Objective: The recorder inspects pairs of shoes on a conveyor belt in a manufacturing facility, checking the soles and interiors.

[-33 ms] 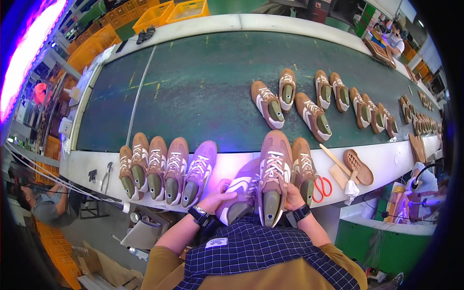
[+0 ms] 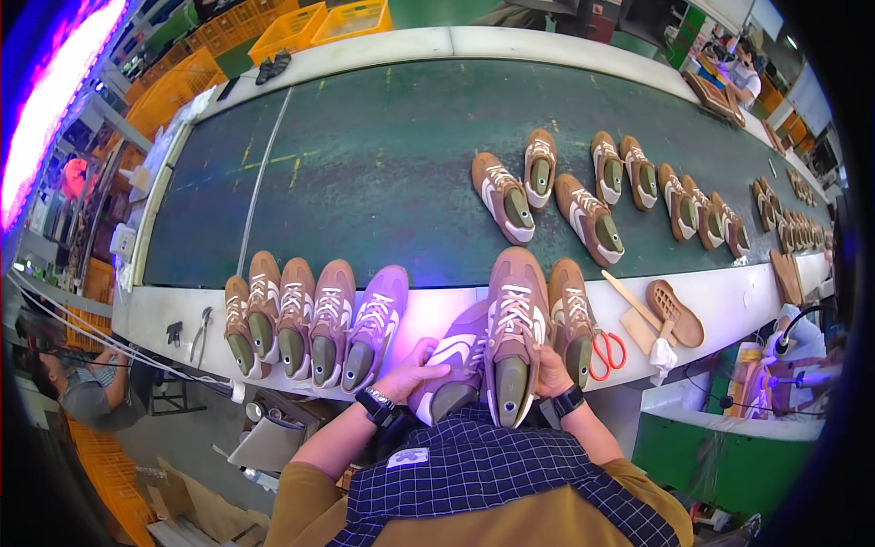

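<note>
Side by side at the near edge of the bench are two brown sneakers with white laces, each with an olive-green shoe last inside. My left hand [image 2: 412, 372] is closed on the outer side of the left sneaker [image 2: 453, 351], which leans over and looks purple under the light. On the right, my right hand [image 2: 551, 372] grips the side of the upright sneaker [image 2: 515, 314]; its fingers are partly hidden behind the shoe. The two shoes touch or nearly touch. Just beyond my right hand stands another brown sneaker [image 2: 571, 305].
Several sneakers [image 2: 333, 305] line the white ledge at left, near black-handled tools [image 2: 202, 328]. Red-handled scissors [image 2: 606, 354], a wooden stick [image 2: 631, 299], a loose brown sole [image 2: 676, 310] and a white cloth [image 2: 663, 358] lie at right. More sneakers [image 2: 591, 217] stand on the green conveyor belt [image 2: 383, 164].
</note>
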`<state>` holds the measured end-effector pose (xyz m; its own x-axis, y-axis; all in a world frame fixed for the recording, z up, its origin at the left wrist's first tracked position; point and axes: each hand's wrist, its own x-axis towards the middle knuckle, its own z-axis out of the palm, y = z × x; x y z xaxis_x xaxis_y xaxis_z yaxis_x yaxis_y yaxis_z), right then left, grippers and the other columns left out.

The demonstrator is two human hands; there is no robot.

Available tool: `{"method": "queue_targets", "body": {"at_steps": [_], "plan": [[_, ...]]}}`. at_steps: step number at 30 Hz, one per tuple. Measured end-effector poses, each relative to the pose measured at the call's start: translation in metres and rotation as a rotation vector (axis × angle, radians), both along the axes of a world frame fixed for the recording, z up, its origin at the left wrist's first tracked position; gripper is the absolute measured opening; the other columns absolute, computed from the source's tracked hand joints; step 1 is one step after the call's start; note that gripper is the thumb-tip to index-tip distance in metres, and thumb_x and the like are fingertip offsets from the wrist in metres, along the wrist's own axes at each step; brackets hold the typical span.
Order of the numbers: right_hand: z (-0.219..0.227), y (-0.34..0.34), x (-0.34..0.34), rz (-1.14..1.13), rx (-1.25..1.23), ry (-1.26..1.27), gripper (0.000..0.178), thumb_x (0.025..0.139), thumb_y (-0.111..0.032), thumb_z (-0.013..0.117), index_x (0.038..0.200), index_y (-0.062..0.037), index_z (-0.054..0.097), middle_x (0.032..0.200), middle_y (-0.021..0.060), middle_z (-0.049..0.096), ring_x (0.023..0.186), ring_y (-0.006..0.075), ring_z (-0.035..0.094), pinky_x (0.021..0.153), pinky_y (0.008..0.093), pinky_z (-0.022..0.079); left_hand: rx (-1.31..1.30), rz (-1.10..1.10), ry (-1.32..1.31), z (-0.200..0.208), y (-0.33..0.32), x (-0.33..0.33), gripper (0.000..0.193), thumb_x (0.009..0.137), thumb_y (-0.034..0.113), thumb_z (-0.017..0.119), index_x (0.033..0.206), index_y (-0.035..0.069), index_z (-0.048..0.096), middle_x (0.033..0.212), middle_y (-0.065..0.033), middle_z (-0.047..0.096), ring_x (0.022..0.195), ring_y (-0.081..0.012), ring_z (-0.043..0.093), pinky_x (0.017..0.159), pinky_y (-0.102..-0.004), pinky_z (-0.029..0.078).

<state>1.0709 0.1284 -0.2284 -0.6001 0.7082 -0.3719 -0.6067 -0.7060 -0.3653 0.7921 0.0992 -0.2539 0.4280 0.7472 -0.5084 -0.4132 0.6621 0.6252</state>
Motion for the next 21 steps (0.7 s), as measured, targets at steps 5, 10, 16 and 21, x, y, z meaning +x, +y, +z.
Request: {"method": "queue_targets", "body": {"at_steps": [5, 10, 16, 21], "plan": [[-0.005, -0.012, -0.009, -0.017, 0.031, 0.077, 0.057, 0.082, -0.025, 0.066, 0.127, 0.0015, 0.043, 0.12, 0.0153, 0.055, 0.108, 0.0262, 0.056, 0.094, 0.0403, 0.047, -0.074, -0.178, -0.008, 0.002, 0.015, -0.004, 0.063, 0.083, 0.016, 0.067, 0.131, 0.001, 0.029, 0.126, -0.0131, 0.046, 0.115, -0.0224, 0.05, 0.097, -0.0353, 0.042], [0.003, -0.015, -0.007, -0.115, 0.064, 0.093, 0.061, 0.079, -0.023, 0.068, 0.129, -0.0005, 0.041, 0.121, 0.0145, 0.054, 0.111, 0.0262, 0.054, 0.097, 0.0415, 0.044, -0.181, -0.227, -0.146, 0.013, 0.017, -0.005, 0.059, 0.084, 0.01, 0.064, 0.134, 0.002, 0.033, 0.125, -0.012, 0.051, 0.113, -0.0211, 0.052, 0.099, -0.0355, 0.041], [0.043, -0.008, -0.026, -0.176, 0.17, 0.137, 0.068, 0.075, -0.023, 0.073, 0.131, -0.0016, 0.04, 0.124, 0.0121, 0.053, 0.114, 0.0244, 0.051, 0.102, 0.0383, 0.038, -0.169, -0.122, -0.097, 0.011, 0.01, -0.04, 0.053, 0.083, 0.009, 0.064, 0.13, 0.0, 0.04, 0.122, -0.0125, 0.054, 0.109, -0.0234, 0.056, 0.097, -0.036, 0.044], [0.046, -0.007, -0.041, -0.133, 0.194, 0.148, 0.078, 0.072, -0.025, 0.076, 0.135, -0.0022, 0.035, 0.127, 0.011, 0.05, 0.117, 0.0236, 0.049, 0.103, 0.0367, 0.038, -0.074, 0.063, -0.215, 0.056, 0.0, -0.057, 0.063, 0.081, 0.021, 0.065, 0.133, 0.0, 0.035, 0.127, -0.0172, 0.05, 0.119, -0.029, 0.049, 0.104, -0.0429, 0.037]]}}
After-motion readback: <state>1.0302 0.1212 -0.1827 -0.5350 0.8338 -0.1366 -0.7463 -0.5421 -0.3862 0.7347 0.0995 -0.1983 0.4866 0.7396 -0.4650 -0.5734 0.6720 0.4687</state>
